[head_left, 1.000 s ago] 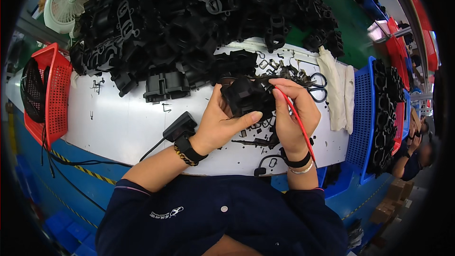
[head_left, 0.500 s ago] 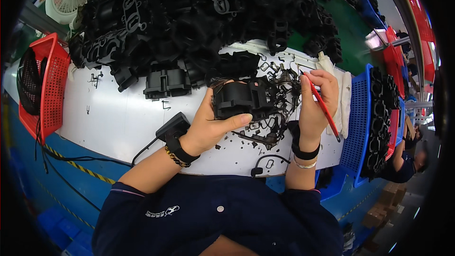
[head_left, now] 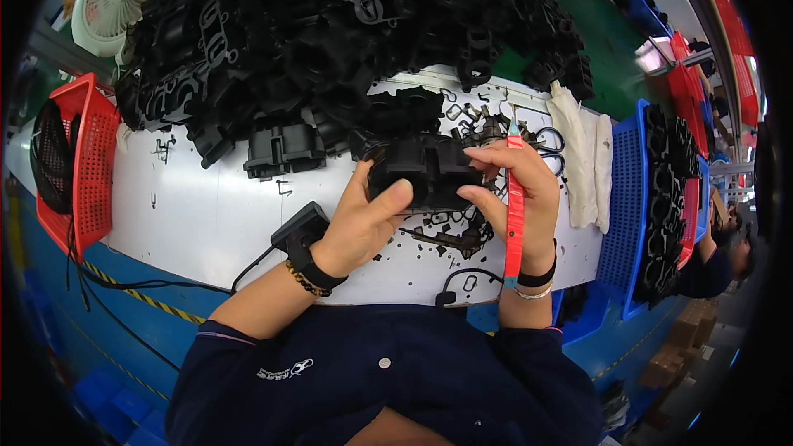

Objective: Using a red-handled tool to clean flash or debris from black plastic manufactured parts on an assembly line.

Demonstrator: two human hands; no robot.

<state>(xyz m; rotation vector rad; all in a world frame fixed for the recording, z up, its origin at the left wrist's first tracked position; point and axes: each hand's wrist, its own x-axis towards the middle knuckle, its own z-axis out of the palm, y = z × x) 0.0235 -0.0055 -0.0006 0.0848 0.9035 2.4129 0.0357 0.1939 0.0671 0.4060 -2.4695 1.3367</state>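
My left hand [head_left: 362, 223] grips a black moulded plastic housing [head_left: 429, 169], thumb on its near face. The housing is above the white table, and its hollows and ribs face up. At its right end my right hand [head_left: 529, 190] has thumb and fingertips on or close to the edge; actual contact is hard to make out. A slim red-wrapped trimming knife [head_left: 515, 215] stays in that hand, pointing away from me with its grey pointed tip beyond the fingers. Black plastic scraps [head_left: 450, 239] lie beneath and around the housing.
A large heap of black housings [head_left: 306, 41] covers the far side. Scissors [head_left: 552, 142] and a white cloth [head_left: 578, 165] lie at right, beside a blue basket [head_left: 621, 215] of parts. A red basket [head_left: 95, 165] stands left; a black corded device [head_left: 299, 227] sits near my left wrist.
My right hand has moved left to the housing, and the red knife has swung from slanting to nearly upright. The housing has been tilted in my left hand. The scissors now show.
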